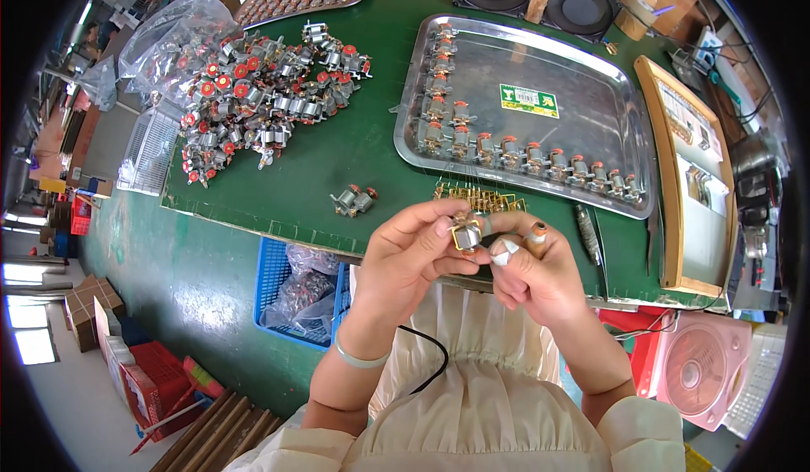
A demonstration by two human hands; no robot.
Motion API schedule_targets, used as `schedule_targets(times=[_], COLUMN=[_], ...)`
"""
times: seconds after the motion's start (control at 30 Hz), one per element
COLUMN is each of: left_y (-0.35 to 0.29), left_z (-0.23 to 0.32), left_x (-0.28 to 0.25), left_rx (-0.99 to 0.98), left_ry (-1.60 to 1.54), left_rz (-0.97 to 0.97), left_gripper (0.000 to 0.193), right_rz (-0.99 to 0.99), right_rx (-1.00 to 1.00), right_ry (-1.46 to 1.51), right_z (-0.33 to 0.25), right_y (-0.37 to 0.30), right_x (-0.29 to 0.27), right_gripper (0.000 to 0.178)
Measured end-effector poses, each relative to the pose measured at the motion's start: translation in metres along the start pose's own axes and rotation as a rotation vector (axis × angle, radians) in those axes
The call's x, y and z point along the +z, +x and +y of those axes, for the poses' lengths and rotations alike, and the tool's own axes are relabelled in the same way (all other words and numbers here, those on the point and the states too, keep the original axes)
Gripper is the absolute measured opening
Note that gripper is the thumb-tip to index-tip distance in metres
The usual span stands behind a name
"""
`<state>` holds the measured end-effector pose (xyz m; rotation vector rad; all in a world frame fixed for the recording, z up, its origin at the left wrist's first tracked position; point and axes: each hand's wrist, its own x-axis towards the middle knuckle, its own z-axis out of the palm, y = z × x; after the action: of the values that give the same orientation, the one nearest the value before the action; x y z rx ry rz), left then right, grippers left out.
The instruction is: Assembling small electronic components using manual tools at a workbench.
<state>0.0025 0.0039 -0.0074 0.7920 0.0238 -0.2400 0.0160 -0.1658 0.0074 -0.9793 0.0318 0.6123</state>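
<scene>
Near the table's front edge, my left hand [409, 248] pinches a small motor [467, 236] with a silver-grey body and brass-coloured metal around it. My right hand [540, 274] is closed beside it, with white wrapping on one finger. It grips a tool with a rounded brown handle [537, 236]; the working end is hidden by the fingers. Just beyond the hands lies a group of brass-coloured brackets [481, 198]. To their left, a couple of similar small motors [354, 200] lie together on the green table [287, 202].
A shiny metal tray [582, 59] holds rows of motors along its left and near sides. At the left is a heap of motors [278, 84] beside clear plastic bags [181, 42]. A wood-framed panel [675, 177] stands right; a blue crate [270, 286] sits below the table.
</scene>
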Motion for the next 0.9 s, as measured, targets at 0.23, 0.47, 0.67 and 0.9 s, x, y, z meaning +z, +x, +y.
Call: schedule_targets(times=[0.23,0.47,0.67,0.9], left_y=[0.001,0.002,0.002,0.002], left_z=[-0.002,-0.002,-0.003,0.000], left_x=[0.010,0.012,0.012,0.010], left_rx=[-0.007,-0.019,-0.025,-0.033], left_ry=[0.111,0.110,0.109,0.058], left_rz=[0.002,0.003,0.015,0.005], left_gripper=[0.026,0.026,0.026,0.028], right_rz=[0.073,0.114,0.123,0.165], right_rx=[-0.266,-0.318,-0.320,-0.269], right_ry=[0.070,0.019,0.022,0.073], right_z=[0.000,0.002,0.002,0.000], right_y=[0.006,0.005,0.002,-0.007], right_x=[0.001,0.002,-0.003,-0.006], right_gripper=[0.018,0.015,0.014,0.017])
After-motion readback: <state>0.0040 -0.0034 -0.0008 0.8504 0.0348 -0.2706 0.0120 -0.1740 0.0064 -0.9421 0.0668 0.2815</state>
